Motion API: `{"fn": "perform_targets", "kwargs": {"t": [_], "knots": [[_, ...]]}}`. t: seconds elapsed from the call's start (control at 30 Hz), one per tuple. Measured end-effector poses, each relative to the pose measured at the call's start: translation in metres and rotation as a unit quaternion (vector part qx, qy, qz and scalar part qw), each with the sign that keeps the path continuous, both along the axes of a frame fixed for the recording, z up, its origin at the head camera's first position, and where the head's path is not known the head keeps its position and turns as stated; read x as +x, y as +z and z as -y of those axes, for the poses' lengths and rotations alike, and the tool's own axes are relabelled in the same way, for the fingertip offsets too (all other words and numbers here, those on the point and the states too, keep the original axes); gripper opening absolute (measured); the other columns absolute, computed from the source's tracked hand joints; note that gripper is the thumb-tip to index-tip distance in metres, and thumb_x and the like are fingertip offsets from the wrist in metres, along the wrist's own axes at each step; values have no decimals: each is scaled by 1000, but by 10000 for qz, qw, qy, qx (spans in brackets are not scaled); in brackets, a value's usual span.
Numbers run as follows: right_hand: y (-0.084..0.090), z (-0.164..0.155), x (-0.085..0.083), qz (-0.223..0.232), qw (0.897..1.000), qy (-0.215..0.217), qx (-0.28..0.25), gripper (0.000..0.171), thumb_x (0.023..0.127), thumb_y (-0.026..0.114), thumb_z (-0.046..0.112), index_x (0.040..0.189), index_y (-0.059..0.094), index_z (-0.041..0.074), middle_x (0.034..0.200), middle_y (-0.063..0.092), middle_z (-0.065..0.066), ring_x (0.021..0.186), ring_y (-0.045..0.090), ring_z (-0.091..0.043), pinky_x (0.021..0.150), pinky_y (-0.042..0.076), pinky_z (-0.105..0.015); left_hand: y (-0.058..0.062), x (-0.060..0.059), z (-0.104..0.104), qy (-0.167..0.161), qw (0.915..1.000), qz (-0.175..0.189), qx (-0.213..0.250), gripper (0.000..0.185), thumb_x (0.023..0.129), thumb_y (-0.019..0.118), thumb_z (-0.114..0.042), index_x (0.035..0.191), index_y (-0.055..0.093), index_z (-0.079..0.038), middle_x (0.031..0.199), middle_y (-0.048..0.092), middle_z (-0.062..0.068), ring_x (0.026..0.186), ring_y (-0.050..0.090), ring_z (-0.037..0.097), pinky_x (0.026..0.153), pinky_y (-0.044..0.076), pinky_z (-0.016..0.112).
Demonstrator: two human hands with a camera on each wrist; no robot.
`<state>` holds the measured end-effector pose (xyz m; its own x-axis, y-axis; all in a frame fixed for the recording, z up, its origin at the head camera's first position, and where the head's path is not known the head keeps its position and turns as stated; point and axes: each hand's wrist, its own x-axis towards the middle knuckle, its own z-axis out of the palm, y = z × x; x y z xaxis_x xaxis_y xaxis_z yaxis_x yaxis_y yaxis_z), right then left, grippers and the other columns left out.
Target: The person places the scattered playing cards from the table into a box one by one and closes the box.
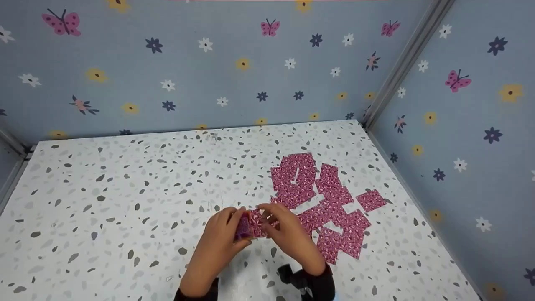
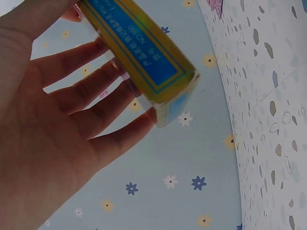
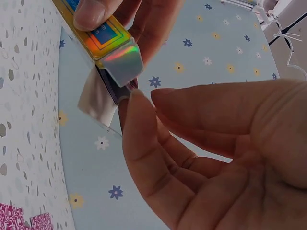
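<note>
- Small box (image 2: 144,57), yellow and blue, sits between our two hands above the speckled table (image 1: 125,188); its long axis runs from one hand across to the other.
- Our left hand (image 1: 221,238) curls its fingers (image 2: 91,91) round one end.
- Our right hand (image 1: 288,234) pinches the opened flap end (image 3: 120,62); pink patterned pieces (image 1: 326,200) lie just beyond it.

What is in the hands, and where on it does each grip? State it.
A small yellow-and-blue box. The left hand holds it along its long sides; the right hand has its thumb at the open flap end.
</note>
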<state>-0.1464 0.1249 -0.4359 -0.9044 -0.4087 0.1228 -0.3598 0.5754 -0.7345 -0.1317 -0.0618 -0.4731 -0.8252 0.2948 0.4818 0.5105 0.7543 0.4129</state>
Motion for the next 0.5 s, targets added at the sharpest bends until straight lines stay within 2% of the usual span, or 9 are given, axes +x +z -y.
{"fn": "perform_targets", "kwargs": {"t": [0.17, 0.5], "knots": [[1, -1, 0, 65, 10000, 54, 39, 38, 89, 57, 1, 127, 52, 3, 101, 60, -9, 91, 59, -20, 75, 53, -24, 0, 0, 0, 6, 10000, -31, 8, 68, 64, 83, -29, 121, 57, -2, 107, 57, 11, 100, 56, 27, 87, 47, 43], [3, -14, -2, 12, 10000, -27, 25, 31, 88, 57, 0, 120, 58, 2, 103, 64, -10, 90, 62, -22, 75, 52, -25, 1, 1, 0, 17, 9996, 263, 109, 69, 65, 82, -28, 122, 56, -3, 110, 57, 11, 102, 56, 28, 90, 47, 43]]}}
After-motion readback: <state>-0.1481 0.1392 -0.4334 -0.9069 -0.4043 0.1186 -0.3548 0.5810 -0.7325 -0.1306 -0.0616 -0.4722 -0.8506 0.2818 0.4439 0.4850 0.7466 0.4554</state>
